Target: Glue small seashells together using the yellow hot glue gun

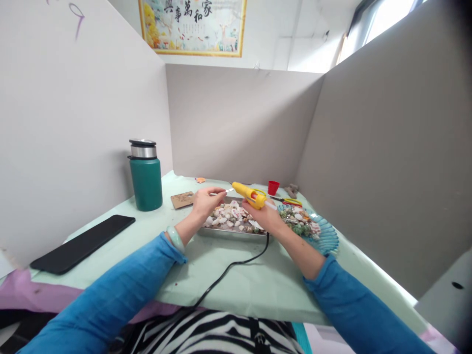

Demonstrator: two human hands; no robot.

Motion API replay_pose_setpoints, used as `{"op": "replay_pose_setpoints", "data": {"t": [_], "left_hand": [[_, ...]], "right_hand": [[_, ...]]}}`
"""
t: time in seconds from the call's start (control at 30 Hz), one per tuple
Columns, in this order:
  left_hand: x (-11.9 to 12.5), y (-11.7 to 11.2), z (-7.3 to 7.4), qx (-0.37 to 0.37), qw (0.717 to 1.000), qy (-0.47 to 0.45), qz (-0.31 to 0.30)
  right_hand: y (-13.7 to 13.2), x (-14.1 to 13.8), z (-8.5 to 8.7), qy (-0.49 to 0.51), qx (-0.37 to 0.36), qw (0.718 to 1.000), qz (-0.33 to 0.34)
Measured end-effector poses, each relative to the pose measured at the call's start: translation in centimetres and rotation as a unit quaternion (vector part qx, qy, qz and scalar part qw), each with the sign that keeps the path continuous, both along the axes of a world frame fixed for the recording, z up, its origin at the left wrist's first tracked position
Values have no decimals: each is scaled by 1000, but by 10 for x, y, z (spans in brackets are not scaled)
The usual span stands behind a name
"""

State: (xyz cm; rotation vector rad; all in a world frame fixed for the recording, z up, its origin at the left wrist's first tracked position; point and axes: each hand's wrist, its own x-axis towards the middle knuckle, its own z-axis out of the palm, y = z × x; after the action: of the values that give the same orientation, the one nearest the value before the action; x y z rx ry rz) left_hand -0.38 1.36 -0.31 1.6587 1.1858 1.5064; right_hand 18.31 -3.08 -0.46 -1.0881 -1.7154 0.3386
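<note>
In my right hand (263,216) is a yellow hot glue gun (249,193), gripped by its handle, with a clear glue stick (271,205) poking out of its back. Its nozzle points left at a small white piece (229,190), perhaps a shell, pinched by the fingertips of my left hand (206,200). Whether nozzle and piece touch I cannot tell. Below both hands lies a metal tray (232,235) of shells (230,214) and small stones. A black cord (236,264) runs from the gun toward me.
Right of the tray is a blue plate (330,238) of shells and greenery. Behind it are scissors (291,201) and a red cup (273,187). At left stand a green bottle (146,182), a black flat slab (84,243) and a brown card (182,199). Grey panels (243,118) enclose the table.
</note>
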Motion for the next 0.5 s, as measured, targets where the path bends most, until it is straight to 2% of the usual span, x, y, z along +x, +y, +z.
{"op": "replay_pose_setpoints", "data": {"t": [0.13, 0.23, 0.5], "left_hand": [[-2, 3, 0, -13, 1000, -9, 15], [-2, 2, 0, -10, 1000, -8, 24], [-4, 4, -1, 3, 999, -8, 38]], "right_hand": [[0, 5, -5, -89, 97, 991, -4], [2, 10, -7, -133, 140, 981, -12], [-1, 14, -5, -211, 151, 966, -12]]}}
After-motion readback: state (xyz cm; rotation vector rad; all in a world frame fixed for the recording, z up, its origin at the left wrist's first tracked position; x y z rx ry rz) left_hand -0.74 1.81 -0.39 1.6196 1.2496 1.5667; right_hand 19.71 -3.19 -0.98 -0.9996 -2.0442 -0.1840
